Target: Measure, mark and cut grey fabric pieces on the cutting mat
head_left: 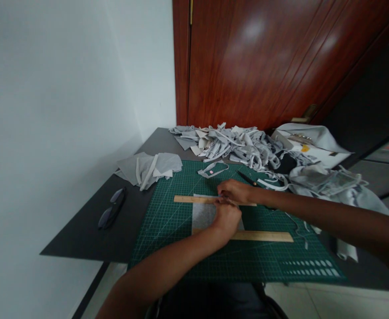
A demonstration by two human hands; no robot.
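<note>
A light grey piece of cloth (201, 215) lies flat on the green cutting mat (168, 230). One wooden ruler (183, 199) crosses its far edge and a second wooden ruler (264, 236) crosses its near edge. My left hand (228, 218) rests over the cloth, its fingers closed together at the far ruler. Just beyond it, my right hand (235, 191) is bent down with fingers closed, meeting the left fingertips. What the two hands pinch between them is hidden by the fingers.
Scissors (247, 178) and a looped cloth scrap (212, 171) lie beyond my hands. A heap of grey scraps (227, 141) fills the back, near a white box (317, 150). Folded grey cloth (148, 168) and glasses (112, 208) are at left on the dark table (81, 241).
</note>
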